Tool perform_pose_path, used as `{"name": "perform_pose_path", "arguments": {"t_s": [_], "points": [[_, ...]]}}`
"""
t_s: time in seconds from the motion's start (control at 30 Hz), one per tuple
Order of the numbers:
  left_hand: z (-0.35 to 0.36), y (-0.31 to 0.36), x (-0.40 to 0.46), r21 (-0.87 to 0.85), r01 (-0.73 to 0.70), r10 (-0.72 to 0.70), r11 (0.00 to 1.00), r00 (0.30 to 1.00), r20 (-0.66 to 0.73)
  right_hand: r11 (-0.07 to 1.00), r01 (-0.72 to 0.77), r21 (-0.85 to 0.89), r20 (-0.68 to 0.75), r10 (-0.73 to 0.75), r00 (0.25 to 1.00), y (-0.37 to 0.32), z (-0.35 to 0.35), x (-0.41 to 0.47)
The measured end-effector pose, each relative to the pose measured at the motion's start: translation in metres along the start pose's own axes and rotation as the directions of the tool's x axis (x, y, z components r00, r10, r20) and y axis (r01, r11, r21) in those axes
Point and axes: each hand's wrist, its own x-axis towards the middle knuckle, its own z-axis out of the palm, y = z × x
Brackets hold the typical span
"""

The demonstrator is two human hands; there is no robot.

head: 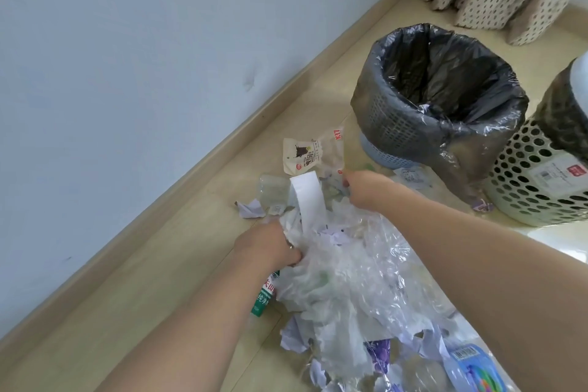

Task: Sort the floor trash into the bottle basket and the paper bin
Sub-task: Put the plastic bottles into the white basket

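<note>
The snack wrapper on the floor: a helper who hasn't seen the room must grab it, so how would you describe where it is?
Find the bin lined with a black bag near the wall. Left of its base, the snack wrapper lies flat on the floor, beyond the white paper strip. It alone is cream with a dark printed figure, unlike the clear plastic around it.

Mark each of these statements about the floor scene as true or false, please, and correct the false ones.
1. The bin with the black liner lies tipped on its side. False: it stands upright.
2. The left hand grips the clear plastic bag. True.
3. A white perforated basket stands to the right of the lined bin. True.
4. The right hand holds a bottle above the basket. False: it reaches down into the trash on the floor.
5. A beige snack wrapper lies inside the lined bin. False: it lies on the floor.
</note>
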Motion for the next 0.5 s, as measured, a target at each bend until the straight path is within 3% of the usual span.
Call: {"name": "perform_pose_path", "arguments": {"t_s": [0.17, 0.3, 0.4, 0.5], "points": [[0.003, -0.013, 0.008, 0.086, 0.073, -0.077, 0.994, 0.996, 0.034, 0.994, -0.001, -0.109, 0.061, 0.008, 0.998, -0.003, 0.015, 0.006], [-0.016, -0.022, 0.013, 0.025, 0.114, -0.115, 0.993, 0.992, 0.046, 0.999, 0.025, -0.020, -0.025, -0.026, 0.999, -0.007, 0.004, 0.001], [-0.038, -0.021, 0.007, 0.151, 0.149, -0.165, 0.977, 0.981, 0.104, 0.998, 0.017, 0.062, -0.081, -0.012, 0.997, -0.008, -0.019, -0.010], [-0.059, -0.009, -0.001, 0.359, 0.245, -0.317, 0.901, 0.935, 0.158, 0.989, 0.066, 0.134, -0.188, -0.040, 0.981, -0.010, -0.046, -0.026]]}}
